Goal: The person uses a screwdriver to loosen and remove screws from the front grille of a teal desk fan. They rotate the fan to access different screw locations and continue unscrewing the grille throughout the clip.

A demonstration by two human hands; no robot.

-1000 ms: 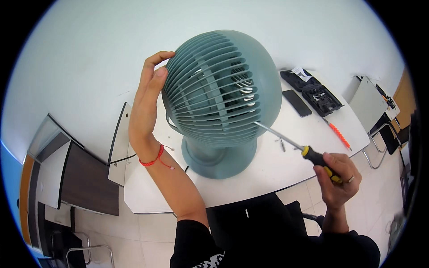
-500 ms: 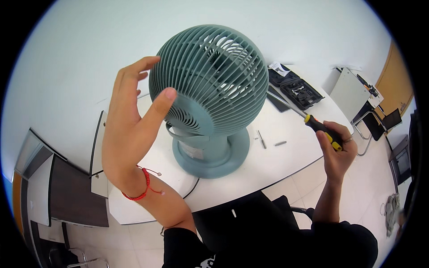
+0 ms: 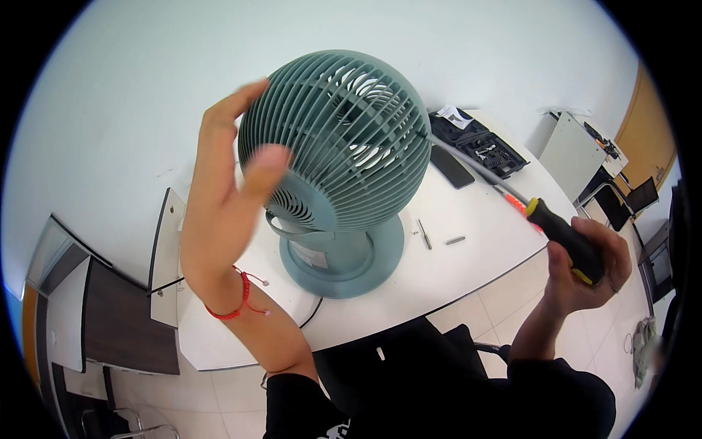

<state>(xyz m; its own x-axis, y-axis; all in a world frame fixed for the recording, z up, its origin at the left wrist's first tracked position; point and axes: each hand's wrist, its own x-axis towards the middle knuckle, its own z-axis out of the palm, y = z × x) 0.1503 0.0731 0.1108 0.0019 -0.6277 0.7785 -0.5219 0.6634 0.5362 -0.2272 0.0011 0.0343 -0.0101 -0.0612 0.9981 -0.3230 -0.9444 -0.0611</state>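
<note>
Near the middle of the worktop's (image 3: 475,256) front edge stands 1 blue-green globe fan (image 3: 322,175), upright on its round base. Step in hand, as judged: working the long-shafted screwdriver (image 3: 553,223) at the right rim of the fan's slatted grille. Its tip appears to meet the rim there; contact not confirmed. The move seems to call for a firmly seated tip and a steadied globe, as the head could swing under side load.

Pose: left hand (image 3: 212,219) raised along the globe's left side, fingers and thumb spread, blurred; cannot tell whether any fingertip touches. Its forearm slants up from the lower edge of view. Right hand (image 3: 578,289) closed around the black-and-yellow handle, beyond the worktop's front edge toward its right corner, forearm steep, shaft angled up-left to the grille.
</note>
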